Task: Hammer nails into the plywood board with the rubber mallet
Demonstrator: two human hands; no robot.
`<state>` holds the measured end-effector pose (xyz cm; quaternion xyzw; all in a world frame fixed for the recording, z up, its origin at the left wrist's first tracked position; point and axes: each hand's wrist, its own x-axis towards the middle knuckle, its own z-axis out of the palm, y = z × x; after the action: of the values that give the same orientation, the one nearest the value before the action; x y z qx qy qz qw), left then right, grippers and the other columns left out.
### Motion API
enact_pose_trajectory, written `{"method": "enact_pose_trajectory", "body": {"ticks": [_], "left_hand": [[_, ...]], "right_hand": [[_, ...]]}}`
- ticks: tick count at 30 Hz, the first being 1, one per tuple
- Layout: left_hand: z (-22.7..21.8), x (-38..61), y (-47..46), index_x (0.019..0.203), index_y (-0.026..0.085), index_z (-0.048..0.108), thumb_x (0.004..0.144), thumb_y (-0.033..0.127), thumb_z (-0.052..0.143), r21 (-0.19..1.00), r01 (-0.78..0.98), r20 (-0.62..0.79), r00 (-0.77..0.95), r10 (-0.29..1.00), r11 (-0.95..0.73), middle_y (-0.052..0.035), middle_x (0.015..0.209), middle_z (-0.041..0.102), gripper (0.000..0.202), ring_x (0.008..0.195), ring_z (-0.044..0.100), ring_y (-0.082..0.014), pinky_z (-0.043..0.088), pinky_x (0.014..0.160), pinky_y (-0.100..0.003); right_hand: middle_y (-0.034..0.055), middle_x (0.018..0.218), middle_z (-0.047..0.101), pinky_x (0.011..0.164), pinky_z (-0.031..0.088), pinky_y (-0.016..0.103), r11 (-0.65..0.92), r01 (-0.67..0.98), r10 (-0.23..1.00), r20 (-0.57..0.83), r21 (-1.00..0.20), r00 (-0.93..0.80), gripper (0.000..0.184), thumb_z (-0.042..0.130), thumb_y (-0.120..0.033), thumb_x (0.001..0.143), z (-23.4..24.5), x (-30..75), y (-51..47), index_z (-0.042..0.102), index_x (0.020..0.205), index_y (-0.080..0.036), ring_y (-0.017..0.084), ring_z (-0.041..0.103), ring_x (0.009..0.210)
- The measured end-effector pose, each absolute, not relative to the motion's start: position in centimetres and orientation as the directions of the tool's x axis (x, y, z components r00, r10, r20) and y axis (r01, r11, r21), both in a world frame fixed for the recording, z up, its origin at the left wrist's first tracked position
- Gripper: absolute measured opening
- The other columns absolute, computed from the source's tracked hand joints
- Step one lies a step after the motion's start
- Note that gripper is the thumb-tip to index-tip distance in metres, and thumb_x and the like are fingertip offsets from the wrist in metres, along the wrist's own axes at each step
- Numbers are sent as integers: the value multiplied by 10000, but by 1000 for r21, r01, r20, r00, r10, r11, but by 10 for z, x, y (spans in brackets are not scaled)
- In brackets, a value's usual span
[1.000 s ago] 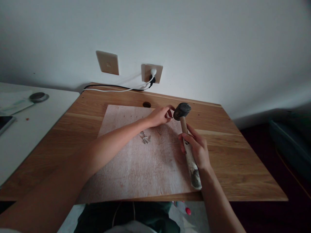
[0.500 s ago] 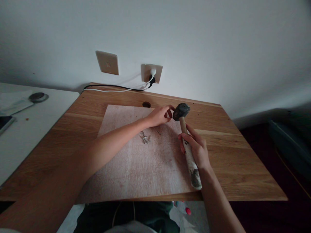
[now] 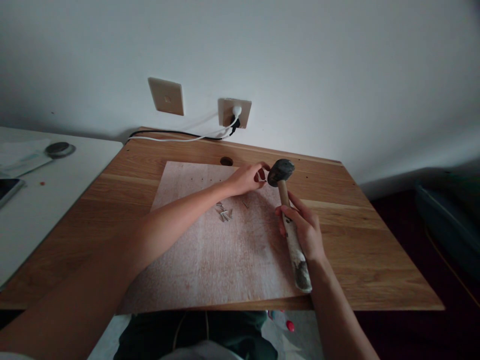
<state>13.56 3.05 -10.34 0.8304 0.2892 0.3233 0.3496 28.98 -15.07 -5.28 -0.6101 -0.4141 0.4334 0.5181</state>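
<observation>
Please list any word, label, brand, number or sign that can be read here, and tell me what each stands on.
There is no readable text.
Left wall plate: small mark, too small to read.
Hammer: dark patches, no legible lettering.
Pale sheet on the white table: too blurred to tell.

A: On the wall (image 3: 318, 75)?
B: Two plates. Left plate (image 3: 166, 96) has a small square mid-face. Right plate (image 3: 245, 112) takes a white plug (image 3: 236, 111) and a black plug (image 3: 235, 122).
A: Cables?
B: White cable (image 3: 168, 140), black cable (image 3: 161, 131), both running left along back of wooden desk (image 3: 356, 240). Round hole (image 3: 226, 161) near there.
A: Left side?
B: White table (image 3: 75, 190): round dark-topped object (image 3: 58, 149), pale sheet (image 3: 22, 155), dark-screened device (image 3: 9, 189) cut off at view edge.
A: Floor?
B: Red item (image 3: 290, 326), too small to identify.
</observation>
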Motion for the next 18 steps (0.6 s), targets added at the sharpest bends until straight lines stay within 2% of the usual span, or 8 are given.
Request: {"method": "enact_pose_trajectory", "body": {"ticks": [10,18], "left_hand": [[-105,136,31,1306,164,684,881,79,719,769,254,335,622,708,-586,-50,1039,850,435,848,764,-151,579,781,-261],[-103,135,30,1301,141,678,884,47,707,786,241,325,623,711,-570,-55,1041,850,428,845,763,-144,567,778,-251]], "right_hand": [[-19,708,697,392,327,285,-99,80,967,-77,-992,243,680,805,-481,802,-53,292,-151,751,1385,-135,121,488,408],[-15,736,718,397,340,283,-107,67,963,-86,-992,256,676,809,-474,797,-54,292,-151,744,1379,-137,120,504,413]]}}
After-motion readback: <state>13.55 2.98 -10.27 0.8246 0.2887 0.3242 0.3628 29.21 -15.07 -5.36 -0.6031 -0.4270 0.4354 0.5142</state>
